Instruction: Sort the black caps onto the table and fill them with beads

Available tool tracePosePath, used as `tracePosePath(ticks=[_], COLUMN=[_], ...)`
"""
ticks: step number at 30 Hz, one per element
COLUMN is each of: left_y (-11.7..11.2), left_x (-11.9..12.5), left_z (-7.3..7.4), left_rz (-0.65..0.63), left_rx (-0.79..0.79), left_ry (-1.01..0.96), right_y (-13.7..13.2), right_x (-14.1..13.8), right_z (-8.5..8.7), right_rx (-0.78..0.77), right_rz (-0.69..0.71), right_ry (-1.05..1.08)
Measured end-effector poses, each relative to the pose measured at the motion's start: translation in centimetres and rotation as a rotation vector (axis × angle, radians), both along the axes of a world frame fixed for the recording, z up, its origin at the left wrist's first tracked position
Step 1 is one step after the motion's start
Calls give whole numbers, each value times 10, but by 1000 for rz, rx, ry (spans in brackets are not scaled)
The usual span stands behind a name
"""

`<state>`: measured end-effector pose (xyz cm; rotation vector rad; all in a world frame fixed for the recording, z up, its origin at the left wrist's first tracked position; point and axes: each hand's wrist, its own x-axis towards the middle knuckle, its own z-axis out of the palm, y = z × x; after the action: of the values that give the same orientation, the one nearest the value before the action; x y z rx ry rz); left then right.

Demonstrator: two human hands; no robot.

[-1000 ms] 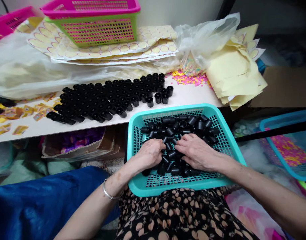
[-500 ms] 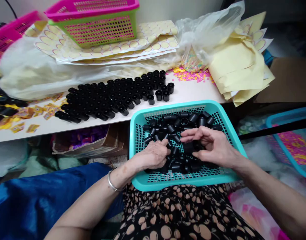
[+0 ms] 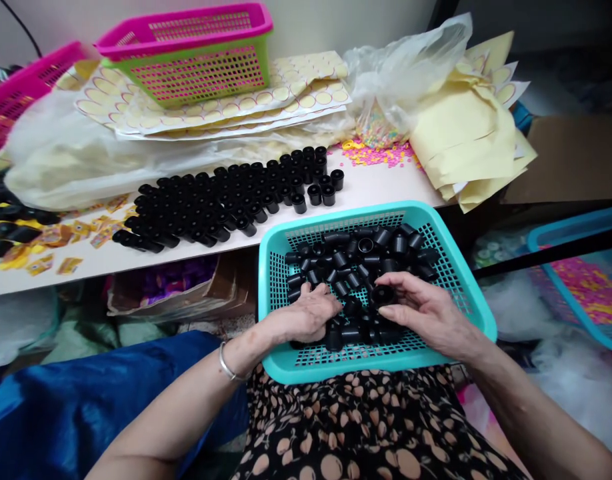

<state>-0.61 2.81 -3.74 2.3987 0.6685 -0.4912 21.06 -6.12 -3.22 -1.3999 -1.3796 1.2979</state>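
A teal plastic basket (image 3: 276, 267) rests on my lap, holding a heap of small black caps (image 3: 356, 260). My left hand (image 3: 309, 317) lies knuckles-up in the heap, its fingers curled around caps. My right hand (image 3: 421, 310) is beside it, thumb and fingers pinched on a black cap (image 3: 383, 295) lifted just above the pile. On the white table (image 3: 376, 190) beyond the basket, many black caps (image 3: 226, 197) stand upright in tight rows.
Pink and green baskets (image 3: 196, 57) sit on sticker sheets (image 3: 296, 93) at the back. A clear plastic bag (image 3: 406, 73), yellow paper (image 3: 466, 140) and pink bits (image 3: 381, 155) lie at right. Another blue basket (image 3: 581, 273) is far right; blue fabric (image 3: 61, 407) lower left.
My right hand lifted off the pile and now pinches one black cap. My left hand stayed curled in the caps. The view shifted slightly.
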Motion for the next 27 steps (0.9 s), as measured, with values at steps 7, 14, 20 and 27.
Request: tracePosePath(ticks=[7,14,20,27], left_y=[8,3,3,3], left_x=[-14,-13,-13,-16], left_z=[14,16,7,5], left_rz=[496,823,826,844], left_rx=[-524,-944,-1005,-1220], left_ry=[-370,-588,-596,-600], right_y=[-6,3,6,9], right_x=[-11,-21,-26,-33], right_z=[-2,2,7,11], right_rx=[179,319,305,333], right_rz=[174,156,201,225], right_ry=[-144,-174,-262,-213])
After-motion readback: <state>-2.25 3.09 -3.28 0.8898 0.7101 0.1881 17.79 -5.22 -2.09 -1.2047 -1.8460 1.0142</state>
